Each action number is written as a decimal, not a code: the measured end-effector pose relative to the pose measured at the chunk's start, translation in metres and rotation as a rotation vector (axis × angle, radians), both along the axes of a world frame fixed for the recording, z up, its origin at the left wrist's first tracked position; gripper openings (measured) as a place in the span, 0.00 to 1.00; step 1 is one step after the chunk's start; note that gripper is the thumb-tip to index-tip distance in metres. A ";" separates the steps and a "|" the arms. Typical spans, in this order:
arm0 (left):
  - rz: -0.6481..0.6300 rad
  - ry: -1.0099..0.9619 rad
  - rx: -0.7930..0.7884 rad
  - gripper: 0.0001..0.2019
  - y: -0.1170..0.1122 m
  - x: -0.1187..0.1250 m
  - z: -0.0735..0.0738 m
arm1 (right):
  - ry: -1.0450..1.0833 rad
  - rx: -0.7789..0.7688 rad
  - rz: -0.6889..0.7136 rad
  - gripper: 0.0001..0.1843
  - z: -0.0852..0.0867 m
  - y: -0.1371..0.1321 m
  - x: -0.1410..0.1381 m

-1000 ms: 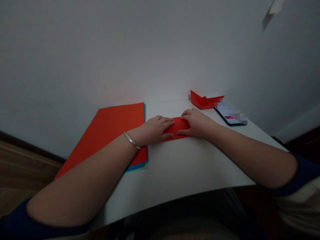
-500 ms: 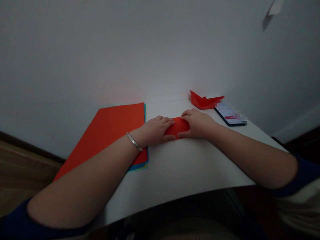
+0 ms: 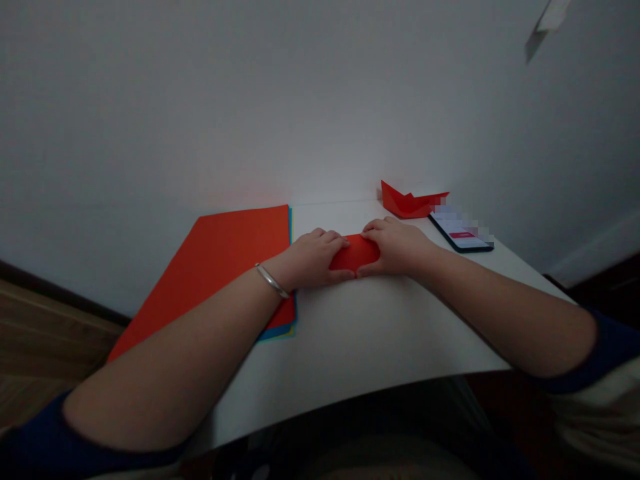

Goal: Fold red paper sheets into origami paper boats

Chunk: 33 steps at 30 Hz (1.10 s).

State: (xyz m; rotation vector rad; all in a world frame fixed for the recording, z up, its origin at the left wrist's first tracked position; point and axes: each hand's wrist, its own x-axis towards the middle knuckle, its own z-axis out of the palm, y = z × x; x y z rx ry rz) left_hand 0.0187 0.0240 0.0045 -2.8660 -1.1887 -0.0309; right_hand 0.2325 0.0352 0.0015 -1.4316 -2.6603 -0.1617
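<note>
A folded piece of red paper (image 3: 357, 252) lies on the white table (image 3: 380, 327) between my two hands. My left hand (image 3: 313, 259), a silver bangle on its wrist, grips the paper's left end with thumb beneath and fingers curled over the top. My right hand (image 3: 395, 247) grips the right end the same way. The thumbs nearly meet under the paper's near edge. Most of the paper is hidden under my fingers.
A stack of coloured sheets (image 3: 220, 267) with a red one on top lies at the left, under my left forearm. A finished red paper boat (image 3: 407, 200) stands by the wall. A phone (image 3: 463, 233) with a lit screen lies to the right.
Both hands have drawn closer together over the red paper, so less of it shows; its near edge, flat on the table before, is now covered by the thumbs.
</note>
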 end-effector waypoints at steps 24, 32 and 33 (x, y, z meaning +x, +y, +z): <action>0.078 0.073 -0.330 0.36 0.010 -0.029 0.004 | 0.104 -0.117 0.014 0.43 -0.014 0.009 0.021; 0.107 -0.001 -0.034 0.27 0.002 -0.011 -0.009 | 0.016 0.128 0.204 0.29 -0.009 0.007 0.013; 0.116 -0.015 -0.015 0.26 0.000 -0.009 -0.012 | 0.027 0.144 0.254 0.24 -0.008 0.006 0.011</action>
